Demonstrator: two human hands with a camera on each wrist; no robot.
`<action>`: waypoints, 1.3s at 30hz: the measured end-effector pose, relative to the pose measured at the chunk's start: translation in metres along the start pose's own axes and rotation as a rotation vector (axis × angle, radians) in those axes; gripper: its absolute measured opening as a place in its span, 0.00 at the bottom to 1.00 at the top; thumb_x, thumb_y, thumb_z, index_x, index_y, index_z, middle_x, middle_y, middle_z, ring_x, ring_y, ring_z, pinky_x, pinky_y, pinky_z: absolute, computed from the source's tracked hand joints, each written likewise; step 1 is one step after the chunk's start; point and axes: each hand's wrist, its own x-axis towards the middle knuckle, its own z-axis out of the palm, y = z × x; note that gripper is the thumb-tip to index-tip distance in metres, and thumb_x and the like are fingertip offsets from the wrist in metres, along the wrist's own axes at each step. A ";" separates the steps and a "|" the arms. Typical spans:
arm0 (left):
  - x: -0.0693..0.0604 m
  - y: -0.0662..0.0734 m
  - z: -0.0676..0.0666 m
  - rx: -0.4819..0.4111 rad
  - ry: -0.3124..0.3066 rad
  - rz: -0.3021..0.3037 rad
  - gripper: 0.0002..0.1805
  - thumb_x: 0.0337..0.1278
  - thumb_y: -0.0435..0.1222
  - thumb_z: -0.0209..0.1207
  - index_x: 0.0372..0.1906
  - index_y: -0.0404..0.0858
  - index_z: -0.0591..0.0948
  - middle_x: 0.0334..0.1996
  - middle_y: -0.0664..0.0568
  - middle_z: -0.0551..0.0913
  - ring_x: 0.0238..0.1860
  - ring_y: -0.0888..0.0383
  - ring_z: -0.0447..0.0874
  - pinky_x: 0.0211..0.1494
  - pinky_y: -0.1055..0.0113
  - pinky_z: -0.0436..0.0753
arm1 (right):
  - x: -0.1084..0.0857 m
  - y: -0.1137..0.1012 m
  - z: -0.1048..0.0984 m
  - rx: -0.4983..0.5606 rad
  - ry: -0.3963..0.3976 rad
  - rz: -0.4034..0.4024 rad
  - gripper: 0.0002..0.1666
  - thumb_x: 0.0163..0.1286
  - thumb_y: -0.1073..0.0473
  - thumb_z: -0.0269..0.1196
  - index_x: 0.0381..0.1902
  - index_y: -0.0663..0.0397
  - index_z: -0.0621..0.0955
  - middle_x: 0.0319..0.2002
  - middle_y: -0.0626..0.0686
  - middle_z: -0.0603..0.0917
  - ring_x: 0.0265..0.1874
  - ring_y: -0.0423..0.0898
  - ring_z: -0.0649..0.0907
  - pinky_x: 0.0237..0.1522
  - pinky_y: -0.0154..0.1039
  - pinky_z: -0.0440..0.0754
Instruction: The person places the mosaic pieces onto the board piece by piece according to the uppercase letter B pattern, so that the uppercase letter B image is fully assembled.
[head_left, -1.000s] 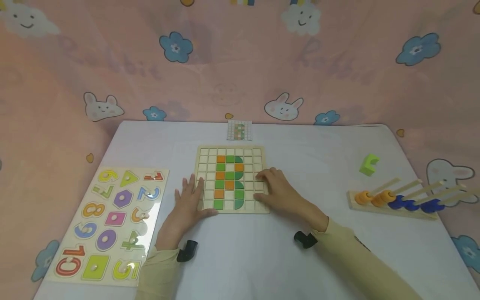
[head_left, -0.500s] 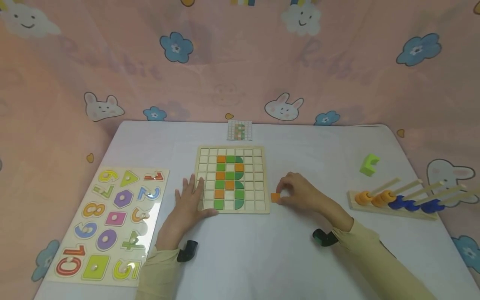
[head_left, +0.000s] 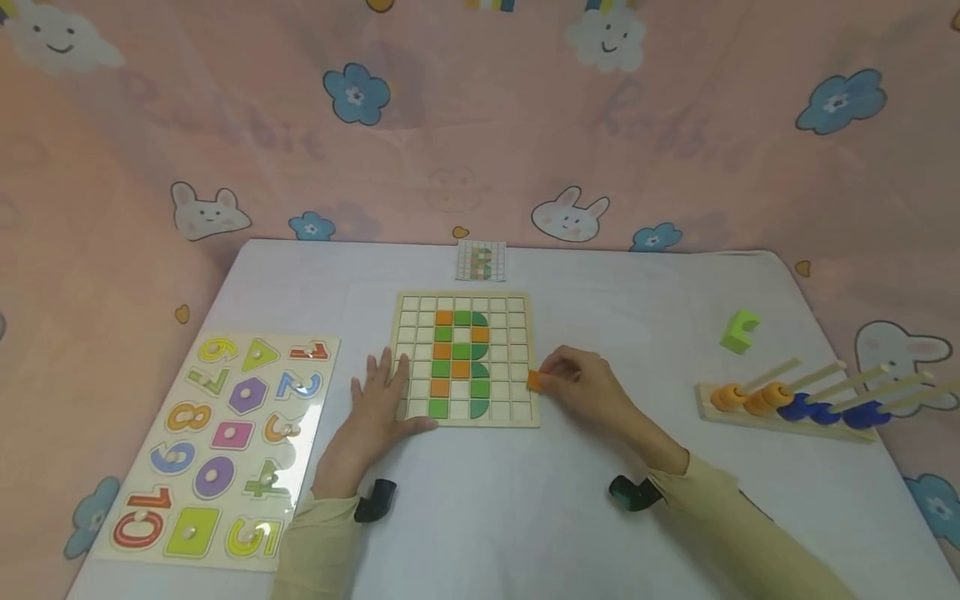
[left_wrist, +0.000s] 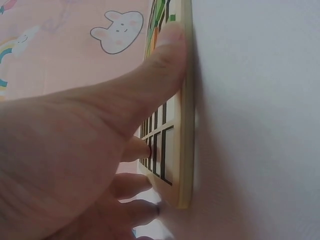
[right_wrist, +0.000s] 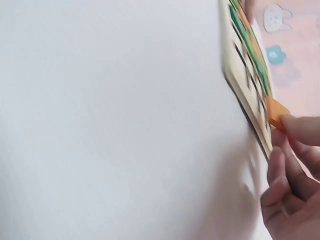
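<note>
A square wooden grid board (head_left: 515, 325) lies mid-table, with orange, green and dark green tiles set in a B-like pattern. My left hand (head_left: 367, 425) rests on the board's left side and lower left corner, fingers spread; in the left wrist view its thumb (left_wrist: 167, 57) lies along the near edge. Between thumb and fingertips my right hand (head_left: 588, 387) pinches an orange square tile (head_left: 535, 381) at the board's right rim. The right wrist view shows that tile (right_wrist: 276, 112) tilted near the board's edge; whether it touches the board I cannot tell.
A small printed card (head_left: 481, 261) with a similar pattern lies behind the board. To the left is a number and shape puzzle (head_left: 247, 458). On the right stand a bead-and-peg rack (head_left: 787, 417) and a light green notched block (head_left: 739, 331).
My right hand moved right, off the board, where the orange tile came into view. It has since come back left to the board's rim with the tile. The left hand stays put.
</note>
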 end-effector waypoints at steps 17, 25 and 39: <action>-0.002 0.001 -0.001 0.000 0.003 -0.005 0.61 0.56 0.46 0.77 0.85 0.31 0.52 0.86 0.32 0.38 0.86 0.31 0.28 0.84 0.29 0.36 | 0.000 -0.040 0.062 0.168 0.023 0.004 0.03 0.66 0.66 0.74 0.37 0.56 0.90 0.33 0.51 0.91 0.28 0.41 0.81 0.31 0.31 0.78; -0.002 0.002 0.000 0.005 0.011 0.005 0.61 0.56 0.47 0.77 0.85 0.31 0.52 0.86 0.32 0.39 0.86 0.31 0.29 0.84 0.29 0.36 | 0.003 -0.048 0.081 0.065 0.087 -0.053 0.04 0.62 0.62 0.79 0.31 0.49 0.92 0.31 0.45 0.88 0.40 0.45 0.79 0.56 0.54 0.64; -0.002 0.004 0.000 -0.003 0.013 -0.002 0.62 0.54 0.46 0.78 0.85 0.31 0.53 0.86 0.31 0.40 0.86 0.31 0.29 0.84 0.30 0.36 | 0.002 -0.052 0.091 -0.025 0.121 -0.093 0.05 0.61 0.60 0.79 0.28 0.48 0.91 0.34 0.47 0.86 0.44 0.49 0.78 0.52 0.57 0.59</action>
